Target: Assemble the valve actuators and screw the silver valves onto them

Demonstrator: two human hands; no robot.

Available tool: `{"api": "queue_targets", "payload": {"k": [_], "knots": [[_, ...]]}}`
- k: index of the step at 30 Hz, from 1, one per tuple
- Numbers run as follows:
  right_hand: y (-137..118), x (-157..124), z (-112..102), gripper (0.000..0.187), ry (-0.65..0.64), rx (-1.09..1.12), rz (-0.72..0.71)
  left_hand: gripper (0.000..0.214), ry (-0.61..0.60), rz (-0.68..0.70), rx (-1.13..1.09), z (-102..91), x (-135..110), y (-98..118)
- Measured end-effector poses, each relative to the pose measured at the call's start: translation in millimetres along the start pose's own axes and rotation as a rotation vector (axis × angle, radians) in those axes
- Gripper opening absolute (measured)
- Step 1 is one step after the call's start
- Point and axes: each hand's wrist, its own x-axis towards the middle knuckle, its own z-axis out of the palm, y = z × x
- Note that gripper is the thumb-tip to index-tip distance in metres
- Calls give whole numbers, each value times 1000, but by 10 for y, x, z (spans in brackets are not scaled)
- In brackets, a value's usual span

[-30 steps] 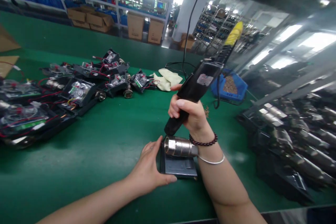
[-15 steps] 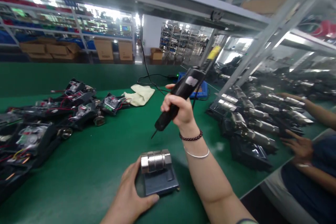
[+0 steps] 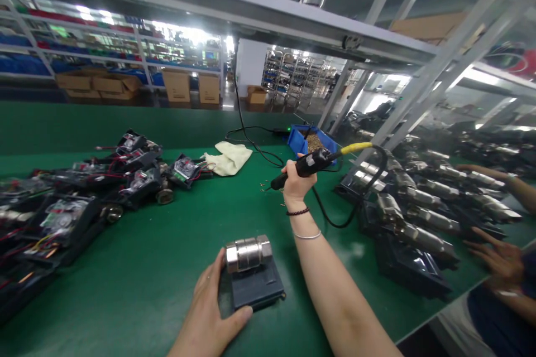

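Swinging farther from the metal valve [image 3: 248,255], the right hand [image 3: 298,181] is gripping a screwdriver [image 3: 313,162] beside loose screws [image 3: 263,184], apparently fetching one; careful aim is being called for. Left hand [image 3: 209,307], spread wide, is bracing the valve's box [image 3: 257,288] on the table [image 3: 159,268].

It's a factory assembly floor in here: a long green worktop [image 3: 176,245], wired black housings [image 3: 62,216] spread to one side and rows of metal-topped units [image 3: 427,196] to the other, a corded power driver [image 3: 309,164] held above it, a blue bin [image 3: 297,138] of small brass-coloured parts [image 3: 312,143], and, behind, tall storage racks [image 3: 141,57] and cardboard boxes [image 3: 176,86].
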Motion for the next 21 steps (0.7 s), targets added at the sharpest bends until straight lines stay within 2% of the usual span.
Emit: {"api": "queue_targets", "payload": {"k": [6,9,13,15,18,21], "knots": [[47,-79,74,29,-16,3,-17,81,-3,27,-29,-15,-44,7],[-99,-67,110,29,-23,31,-37,76,18,19,-41,-55,-57,12],[-661,-99,114,26,-47,122,-69,56,178,65,-72,-195,-43,50],[-1022,-177,77,25,-73,286,-48,41,305,121,-87,-283,-34,85],[-1489,-349,-18,25,-227,500,123,22,441,228,-118,-391,-36,140],[-1758,-530,-95,27,-377,565,282,16,478,282,-157,-445,-50,178]]}}
